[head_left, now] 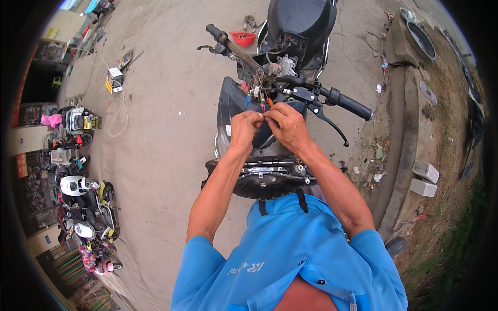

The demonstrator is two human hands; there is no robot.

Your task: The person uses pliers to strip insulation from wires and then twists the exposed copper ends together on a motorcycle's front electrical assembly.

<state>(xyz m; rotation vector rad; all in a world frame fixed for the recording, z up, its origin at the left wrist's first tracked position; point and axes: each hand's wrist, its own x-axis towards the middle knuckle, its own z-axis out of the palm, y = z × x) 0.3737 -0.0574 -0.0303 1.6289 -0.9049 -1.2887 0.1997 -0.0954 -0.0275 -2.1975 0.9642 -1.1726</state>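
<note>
My left hand (245,130) and my right hand (286,128) meet in front of a partly stripped scooter (228,109), fingertips pinched close together. Between them runs a thin pinkish wire (263,108), and both pinches appear to be on it. It comes down from a bundle of loose wires (258,85) at the middle of the handlebar. A blue connector (247,101) hangs just above my left fingers, an orange one (270,102) just above my right. The right grip (353,105) and brake lever (332,124) stick out beyond my right hand. The exact wire ends are hidden by my fingers.
A dark round-edged scooter part (264,185) lies between my forearms, close to my body. Behind the handlebar is the black seat (300,20), with a red basin (243,38) beside it. Several scooters (85,207) stand at left; a kerb (399,150) and white blocks (424,179) are at right.
</note>
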